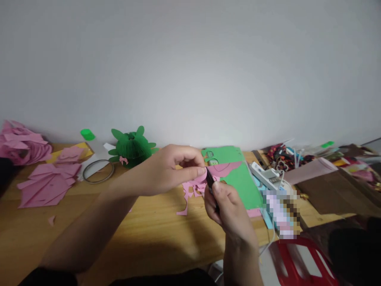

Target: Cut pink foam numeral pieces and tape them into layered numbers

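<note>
My left hand (175,169) pinches a small piece of pink paper (201,177) between thumb and fingertips, above the middle of the table. Just right of it, my right hand (222,204) is wrapped round a black tool (210,180), whose tip meets the pink paper; its exact kind is hard to make out. Beneath and behind the hands lie pink paper scraps (187,200). Green sheets (245,186) lie beside them, with a pink sheet (226,168) partly over them.
Left on the wooden table (143,234) are a green paper figure (132,149), a roll of tape (98,171), a green-capped bottle (88,135) and folded pink paper (49,184). To the right are a white power strip (264,174), brown cardboard (342,192) and a red stool (300,260).
</note>
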The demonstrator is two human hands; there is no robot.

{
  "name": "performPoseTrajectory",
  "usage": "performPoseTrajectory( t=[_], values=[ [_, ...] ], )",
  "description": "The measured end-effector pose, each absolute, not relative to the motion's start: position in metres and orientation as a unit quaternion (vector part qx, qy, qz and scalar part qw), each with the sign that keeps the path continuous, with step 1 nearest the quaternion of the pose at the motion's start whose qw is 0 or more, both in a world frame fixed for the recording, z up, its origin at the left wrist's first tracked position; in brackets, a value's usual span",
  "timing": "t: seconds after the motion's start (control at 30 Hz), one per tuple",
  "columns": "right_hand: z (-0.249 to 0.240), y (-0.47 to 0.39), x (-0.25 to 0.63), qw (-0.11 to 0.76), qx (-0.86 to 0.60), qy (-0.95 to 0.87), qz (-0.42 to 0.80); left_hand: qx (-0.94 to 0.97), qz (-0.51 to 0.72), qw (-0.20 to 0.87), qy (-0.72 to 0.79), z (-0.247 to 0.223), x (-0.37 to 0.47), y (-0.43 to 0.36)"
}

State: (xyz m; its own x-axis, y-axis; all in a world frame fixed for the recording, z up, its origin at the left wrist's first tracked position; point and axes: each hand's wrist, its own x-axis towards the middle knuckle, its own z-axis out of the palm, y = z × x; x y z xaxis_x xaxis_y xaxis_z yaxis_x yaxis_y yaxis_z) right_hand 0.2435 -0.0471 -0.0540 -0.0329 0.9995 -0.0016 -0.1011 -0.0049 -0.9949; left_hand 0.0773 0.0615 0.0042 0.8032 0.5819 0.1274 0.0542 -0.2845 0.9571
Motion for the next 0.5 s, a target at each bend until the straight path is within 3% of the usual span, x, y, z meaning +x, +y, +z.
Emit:
performPoseTrajectory(
  t=[0.23, 0.5],
  values=[
    [-0.073, -0.041, 0.259, 0.52, -0.512, -0.411, 0.546, 0.683, 0.193, 0.663, 0.236, -0.019, 0.109, 0.081],
    [-0.113, -0.021, 0.281, 0.503, -0.577, -0.296, 0.571, 0.498, 0.235, 0.771, 0.319, -0.114, 0.16, 0.091]
  ],
)
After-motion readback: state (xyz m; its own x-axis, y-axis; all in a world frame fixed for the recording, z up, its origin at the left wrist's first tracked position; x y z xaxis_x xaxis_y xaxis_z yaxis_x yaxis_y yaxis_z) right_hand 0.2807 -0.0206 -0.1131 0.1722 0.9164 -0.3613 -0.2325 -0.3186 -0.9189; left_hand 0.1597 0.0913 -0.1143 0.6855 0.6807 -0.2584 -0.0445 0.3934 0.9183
